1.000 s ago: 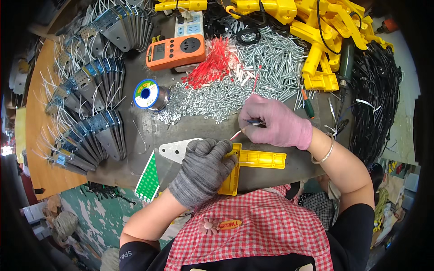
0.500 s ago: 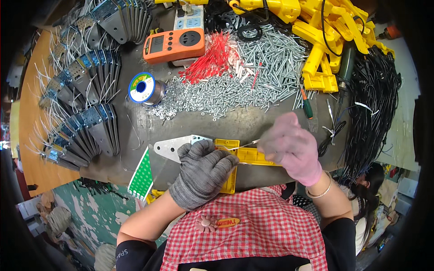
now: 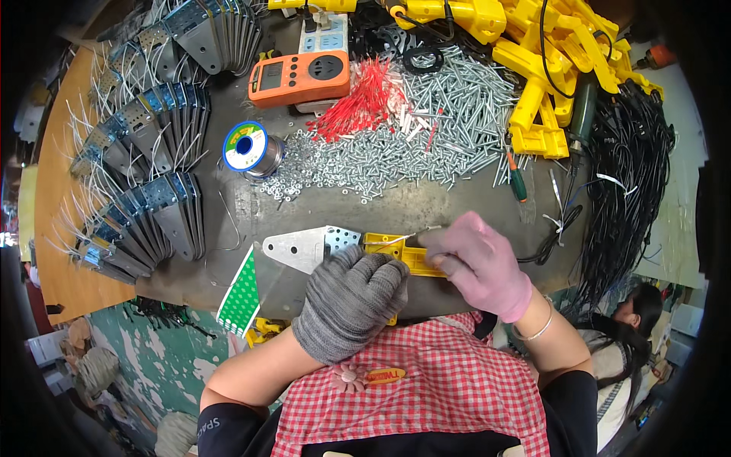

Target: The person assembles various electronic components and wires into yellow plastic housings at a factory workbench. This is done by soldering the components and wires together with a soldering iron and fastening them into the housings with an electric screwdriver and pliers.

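A yellow plastic housing (image 3: 421,261) lies in front of me, with a grey metal plate (image 3: 298,249) whose blue-tinted, perforated end meets its left side. My left hand (image 3: 352,306), in a grey knitted glove, is closed over the housing's lower part and hides much of it. Thin pale wires (image 3: 401,238) rise from the housing toward the right. Beside their ends is my right hand (image 3: 487,266), in a pink glove, held over the housing's right end with its fingers curled together. Whatever those fingertips hold is hidden and blurred.
Behind the housing lie piled screws (image 3: 457,114), red-and-white leads (image 3: 358,99), a solder spool (image 3: 247,150) and an orange meter (image 3: 298,78). Metal plates with wires (image 3: 167,209) stand left. Yellow housings (image 3: 544,99), a screwdriver (image 3: 516,175) and black cables (image 3: 624,167) lie right. A green dotted sheet (image 3: 240,293) lies near the left front edge.
My right hand has come slightly lower and to the left, its fingers turning toward the housing. My left hand has shifted a little right and nearer me, uncovering more of the plate's perforated end.
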`<action>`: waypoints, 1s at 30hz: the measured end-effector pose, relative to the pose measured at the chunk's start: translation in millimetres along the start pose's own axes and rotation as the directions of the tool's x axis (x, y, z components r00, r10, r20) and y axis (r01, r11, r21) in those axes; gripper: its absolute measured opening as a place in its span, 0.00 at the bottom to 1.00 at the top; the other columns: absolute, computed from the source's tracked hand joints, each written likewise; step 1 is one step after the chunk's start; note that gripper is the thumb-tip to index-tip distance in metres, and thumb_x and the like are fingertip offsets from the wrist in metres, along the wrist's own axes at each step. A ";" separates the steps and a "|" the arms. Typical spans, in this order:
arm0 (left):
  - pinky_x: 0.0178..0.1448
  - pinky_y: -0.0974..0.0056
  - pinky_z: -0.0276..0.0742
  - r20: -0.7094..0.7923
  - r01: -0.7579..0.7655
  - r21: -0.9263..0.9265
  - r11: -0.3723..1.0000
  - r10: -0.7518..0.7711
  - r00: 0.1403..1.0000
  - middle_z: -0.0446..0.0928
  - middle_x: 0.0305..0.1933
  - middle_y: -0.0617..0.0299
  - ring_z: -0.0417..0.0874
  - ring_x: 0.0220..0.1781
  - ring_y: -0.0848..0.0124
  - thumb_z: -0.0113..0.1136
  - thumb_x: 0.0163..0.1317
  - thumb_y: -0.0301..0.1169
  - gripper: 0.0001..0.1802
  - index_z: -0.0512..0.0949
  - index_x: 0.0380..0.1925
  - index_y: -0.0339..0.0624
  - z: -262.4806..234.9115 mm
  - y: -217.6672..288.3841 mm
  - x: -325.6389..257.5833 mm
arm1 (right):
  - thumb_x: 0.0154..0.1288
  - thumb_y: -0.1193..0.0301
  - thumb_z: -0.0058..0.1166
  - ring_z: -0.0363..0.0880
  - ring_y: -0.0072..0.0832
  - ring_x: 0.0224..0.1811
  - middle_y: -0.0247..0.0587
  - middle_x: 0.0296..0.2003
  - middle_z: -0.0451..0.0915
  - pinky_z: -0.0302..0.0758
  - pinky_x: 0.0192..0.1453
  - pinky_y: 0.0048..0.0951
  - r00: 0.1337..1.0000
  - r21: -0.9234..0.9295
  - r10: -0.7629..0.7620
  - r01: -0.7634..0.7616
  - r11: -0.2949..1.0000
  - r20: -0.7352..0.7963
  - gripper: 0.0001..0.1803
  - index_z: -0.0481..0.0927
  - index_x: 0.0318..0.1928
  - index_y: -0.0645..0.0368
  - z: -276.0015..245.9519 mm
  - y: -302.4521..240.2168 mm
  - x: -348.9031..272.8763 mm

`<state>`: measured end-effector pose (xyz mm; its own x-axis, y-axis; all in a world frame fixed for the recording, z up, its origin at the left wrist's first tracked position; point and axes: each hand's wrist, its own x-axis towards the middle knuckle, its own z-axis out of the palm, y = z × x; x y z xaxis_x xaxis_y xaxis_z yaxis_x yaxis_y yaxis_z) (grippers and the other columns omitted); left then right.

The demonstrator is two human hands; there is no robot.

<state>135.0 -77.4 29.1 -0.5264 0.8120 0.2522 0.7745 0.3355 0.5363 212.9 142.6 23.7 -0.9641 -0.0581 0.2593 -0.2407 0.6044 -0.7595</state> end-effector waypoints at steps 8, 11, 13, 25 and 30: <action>0.37 0.58 0.82 0.148 0.368 -0.403 0.838 -0.337 0.930 0.83 0.35 0.52 0.87 0.33 0.57 0.70 0.59 0.31 0.11 0.82 0.40 0.39 -3.4 3.3 7.1 | 0.50 0.74 0.64 0.77 0.37 0.35 0.34 0.27 0.80 0.77 0.42 0.37 1.000 -0.151 -0.001 0.000 0.989 -0.008 0.05 0.79 0.27 0.54 15.5 -12.8 6.7; 0.37 0.63 0.83 0.220 0.473 -0.455 0.755 -0.419 0.881 0.85 0.32 0.53 0.87 0.30 0.65 0.70 0.61 0.32 0.11 0.84 0.40 0.36 -7.4 4.1 10.7 | 0.48 0.75 0.65 0.77 0.36 0.34 0.33 0.28 0.80 0.77 0.41 0.37 0.997 -0.106 -0.026 0.018 0.994 -0.076 0.06 0.79 0.26 0.54 15.0 -14.0 7.1; 0.38 0.68 0.81 0.263 0.536 -0.543 0.647 -0.475 0.840 0.86 0.32 0.64 0.82 0.32 0.82 0.72 0.61 0.31 0.12 0.86 0.41 0.36 -5.9 2.3 10.1 | 0.47 0.75 0.65 0.76 0.36 0.34 0.32 0.28 0.80 0.77 0.40 0.36 0.996 -0.119 -0.047 0.037 0.992 -0.076 0.07 0.79 0.26 0.53 14.7 -13.1 6.5; 0.34 0.62 0.82 0.063 0.279 -0.226 0.933 -0.271 0.960 0.83 0.27 0.56 0.87 0.28 0.64 0.72 0.54 0.31 0.10 0.85 0.35 0.42 -1.6 6.6 10.0 | 0.48 0.78 0.63 0.76 0.37 0.34 0.34 0.30 0.80 0.76 0.40 0.36 0.995 -0.073 -0.090 0.093 0.993 0.036 0.07 0.79 0.28 0.54 4.5 -7.3 3.8; 0.32 0.56 0.81 0.095 0.166 -0.217 0.962 -0.149 0.984 0.82 0.28 0.58 0.85 0.28 0.57 0.71 0.51 0.31 0.10 0.84 0.34 0.44 3.1 1.6 11.1 | 0.50 0.74 0.61 0.75 0.36 0.35 0.33 0.29 0.78 0.72 0.45 0.38 0.966 -0.112 -0.223 0.238 0.965 0.131 0.05 0.81 0.30 0.53 -5.0 0.9 9.2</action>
<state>131.5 -66.4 30.3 -0.6000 0.7947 0.0918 0.5814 0.3544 0.7323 204.4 146.5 28.4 -0.8921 -0.2950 0.3423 -0.4494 0.6580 -0.6042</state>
